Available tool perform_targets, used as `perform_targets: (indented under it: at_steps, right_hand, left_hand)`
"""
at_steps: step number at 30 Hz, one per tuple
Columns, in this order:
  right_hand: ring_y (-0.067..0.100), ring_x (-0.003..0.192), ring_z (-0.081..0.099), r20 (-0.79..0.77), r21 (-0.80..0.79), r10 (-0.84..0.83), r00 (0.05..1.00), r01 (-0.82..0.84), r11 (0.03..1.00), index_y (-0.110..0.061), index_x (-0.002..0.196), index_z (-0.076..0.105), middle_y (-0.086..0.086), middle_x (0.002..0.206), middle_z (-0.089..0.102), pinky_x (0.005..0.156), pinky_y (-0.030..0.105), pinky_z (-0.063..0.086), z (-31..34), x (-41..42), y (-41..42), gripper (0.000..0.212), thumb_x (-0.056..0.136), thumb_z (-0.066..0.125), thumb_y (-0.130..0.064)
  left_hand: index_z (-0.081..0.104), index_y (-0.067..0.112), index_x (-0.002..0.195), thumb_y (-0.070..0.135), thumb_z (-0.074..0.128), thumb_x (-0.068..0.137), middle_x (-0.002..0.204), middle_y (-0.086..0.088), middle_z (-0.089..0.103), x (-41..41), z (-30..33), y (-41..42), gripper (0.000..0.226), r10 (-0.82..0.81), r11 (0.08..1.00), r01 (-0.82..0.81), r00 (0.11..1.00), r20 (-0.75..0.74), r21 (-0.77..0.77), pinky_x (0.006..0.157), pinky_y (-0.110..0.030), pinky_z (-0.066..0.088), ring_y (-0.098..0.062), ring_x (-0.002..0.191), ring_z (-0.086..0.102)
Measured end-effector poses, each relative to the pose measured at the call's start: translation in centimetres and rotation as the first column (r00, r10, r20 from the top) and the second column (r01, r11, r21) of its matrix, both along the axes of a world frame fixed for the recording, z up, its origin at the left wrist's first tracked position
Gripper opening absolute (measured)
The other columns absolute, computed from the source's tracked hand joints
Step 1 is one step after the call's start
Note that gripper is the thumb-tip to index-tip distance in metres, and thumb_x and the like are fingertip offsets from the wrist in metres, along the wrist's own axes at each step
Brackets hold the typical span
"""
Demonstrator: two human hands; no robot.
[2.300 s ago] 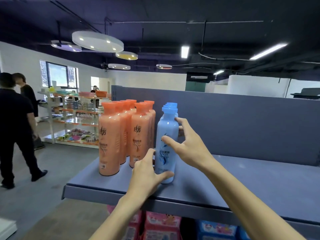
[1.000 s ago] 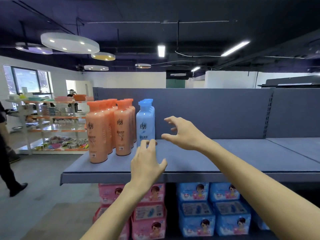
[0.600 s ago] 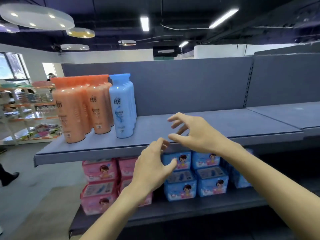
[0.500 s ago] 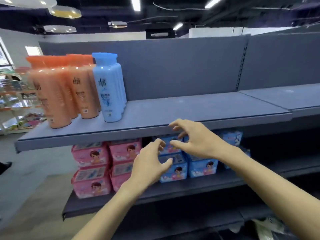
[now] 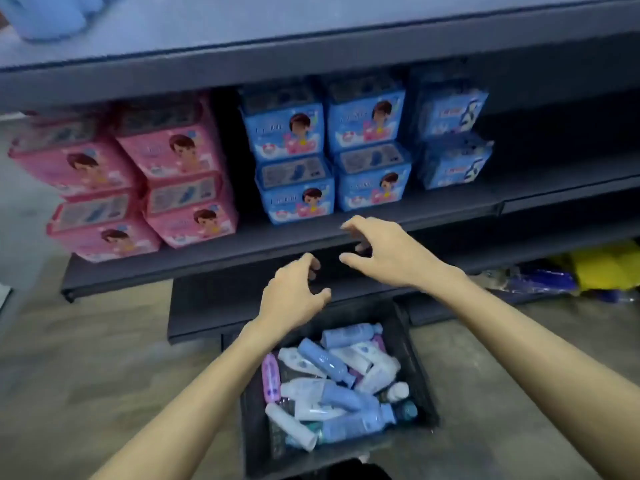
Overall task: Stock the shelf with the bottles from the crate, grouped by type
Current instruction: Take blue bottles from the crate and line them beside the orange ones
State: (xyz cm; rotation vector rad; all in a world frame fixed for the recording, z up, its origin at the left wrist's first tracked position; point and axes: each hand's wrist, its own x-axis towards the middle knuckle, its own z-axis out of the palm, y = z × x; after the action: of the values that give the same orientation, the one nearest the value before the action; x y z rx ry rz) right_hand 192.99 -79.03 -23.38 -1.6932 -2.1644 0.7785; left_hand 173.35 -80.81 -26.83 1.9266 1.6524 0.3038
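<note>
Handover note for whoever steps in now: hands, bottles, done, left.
Left hand and right hand: both empty, fingers loosely spread, above the crate.
Crate sits on the floor below the shelves, holding a loose pile of blue, white and pink bottles.
Done: blue bottles stand at the top shelf's left edge, blurred.
Left: pick the next bottle and shelve it with its type; many remain.

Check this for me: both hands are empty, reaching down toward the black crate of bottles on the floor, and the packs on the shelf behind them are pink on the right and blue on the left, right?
Not quite. The head view shows the pink packs on the left and the blue packs on the right. The rest holds: left hand and right hand are empty above the black crate of bottles.
</note>
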Motion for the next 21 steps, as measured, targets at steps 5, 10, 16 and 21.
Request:
perform_targets:
  at_steps: [5,10,16,21]
  right_hand:
    - [0.014,0.087,0.062,0.013,-0.260,-0.065,0.998,0.066,0.963,-0.021,0.129,0.054,0.005,0.117,0.060,0.091,0.037,0.051,-12.0,0.7,-2.2,0.047,0.087,0.069,-0.035]
    - [0.027,0.106,0.061,0.052,-0.477,-0.146,0.988,0.153,0.866,-0.019,0.134,0.051,0.005,0.117,0.056,0.093,0.039,0.050,-22.2,2.0,-5.5,0.050,0.089,0.067,-0.033]
    - [0.021,0.103,0.061,0.080,-0.571,-0.220,0.972,0.226,0.790,-0.016,0.139,0.048,0.008,0.123,0.060,0.089,0.027,0.047,-32.7,2.6,-8.0,0.051,0.092,0.066,-0.029]
    - [0.028,0.115,0.057,0.130,-0.628,-0.215,0.968,0.248,0.738,-0.019,0.147,0.041,0.012,0.134,0.052,0.096,0.040,0.049,-39.6,1.9,-9.5,0.055,0.096,0.059,-0.030]
  left_hand:
    - [0.054,0.024,0.110,0.034,0.069,0.077,0.102,0.007,0.066,-1.3,-10.3,-3.1,0.037,0.028,0.963,-0.049,0.996,-0.083,-0.265,0.082,-0.037,0.051,-0.020,0.096,0.062]
    - [0.051,0.024,0.111,0.031,0.070,0.080,0.105,0.008,0.062,-3.1,-18.9,-5.3,0.037,0.031,0.888,-0.083,0.992,-0.122,-0.452,0.086,-0.038,0.050,-0.021,0.101,0.059]
    - [0.049,0.025,0.120,0.030,0.071,0.081,0.110,0.004,0.063,-3.1,-28.9,-8.0,0.046,0.015,0.831,-0.085,0.991,-0.130,-0.550,0.085,-0.035,0.051,-0.018,0.096,0.060]
    - [0.045,0.024,0.129,0.027,0.069,0.084,0.121,0.000,0.059,-2.5,-36.2,-8.9,0.051,-0.019,0.832,-0.068,0.988,-0.150,-0.551,0.090,-0.037,0.049,-0.019,0.111,0.056]
